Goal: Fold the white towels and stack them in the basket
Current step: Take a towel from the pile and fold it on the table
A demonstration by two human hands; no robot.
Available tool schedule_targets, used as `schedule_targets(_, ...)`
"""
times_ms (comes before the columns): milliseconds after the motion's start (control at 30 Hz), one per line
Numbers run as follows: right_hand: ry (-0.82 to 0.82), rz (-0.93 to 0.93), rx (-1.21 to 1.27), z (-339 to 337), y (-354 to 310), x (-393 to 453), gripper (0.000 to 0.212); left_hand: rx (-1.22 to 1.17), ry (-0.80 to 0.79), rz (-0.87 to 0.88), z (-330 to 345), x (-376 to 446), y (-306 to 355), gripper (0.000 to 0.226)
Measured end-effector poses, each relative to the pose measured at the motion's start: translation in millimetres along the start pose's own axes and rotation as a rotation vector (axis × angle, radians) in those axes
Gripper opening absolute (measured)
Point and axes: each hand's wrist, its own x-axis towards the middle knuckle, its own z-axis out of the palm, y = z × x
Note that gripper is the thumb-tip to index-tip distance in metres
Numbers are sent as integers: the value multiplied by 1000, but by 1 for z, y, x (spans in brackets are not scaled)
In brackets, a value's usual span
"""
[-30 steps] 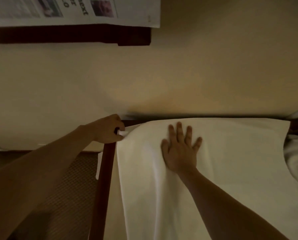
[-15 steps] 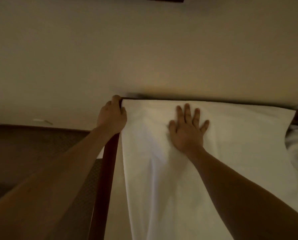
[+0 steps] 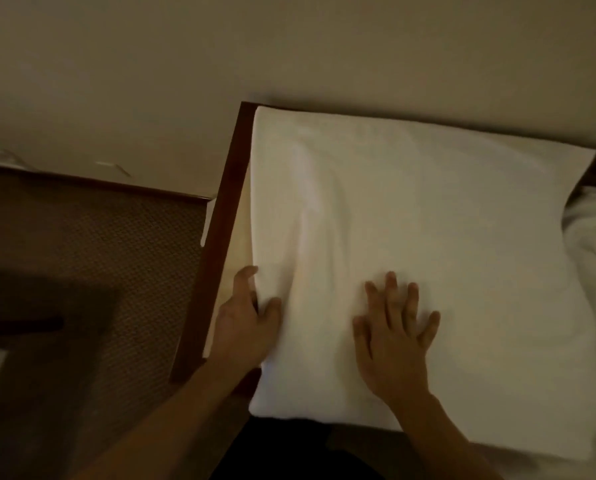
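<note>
A white towel (image 3: pixel 428 220) lies spread flat on a table, its far edge against the wall and its near edge at the table's front. My left hand (image 3: pixel 244 323) is at the towel's left edge, near the front. Its thumb lies on top of the cloth and its fingers run along and under the edge, pinching it. Further right, my right hand (image 3: pixel 393 341) presses flat on the towel with fingers spread. No basket is in view.
The table's dark wooden rim (image 3: pixel 220 237) runs along the towel's left side. Brown patterned carpet (image 3: pixel 99 254) lies to the left below it. More white cloth (image 3: pixel 594 244) is bunched at the right edge. A beige wall (image 3: pixel 289 46) stands right behind the table.
Both hands have slid from the towel's far edge toward me, the left one running down the left edge from the far corner. The towel lies smoother, and the view has tilted downward.
</note>
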Motion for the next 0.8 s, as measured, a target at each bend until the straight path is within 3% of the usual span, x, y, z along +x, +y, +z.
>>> schedule_targets(200, 20, -34, -63, 10, 12, -8, 66, -75, -48, -120, 1, -45, -12, 62)
schedule_targets(333, 29, -51, -70, 10, 13, -8, 66, -145, 147, -246, -54, -22, -34, 55)
schedule_targets(400, 44, -57, -72, 11, 13, -10, 66, -88, 162, -225, -59, -28, -40, 50)
schedule_targets(500, 55, -65, -56, 10, 12, -11, 67, -118, 59, -208, -41, -53, -42, 52)
schedule_targets(567, 64, -68, -47, 9, 12, -11, 68, -169, -44, -231, -38, -70, -47, 70)
schedule_targets(633, 54, -71, -40, 9, 13, -10, 68, -29, -173, -210, -49, -78, -55, 80)
schedule_targets(700, 50, -73, -35, 10, 14, -11, 68, -33, -203, -178, -62, -83, -60, 63)
schedule_targets(800, 53, -78, -35, 8, 13, -11, 68, -299, -54, -129, -68, -97, -65, 38)
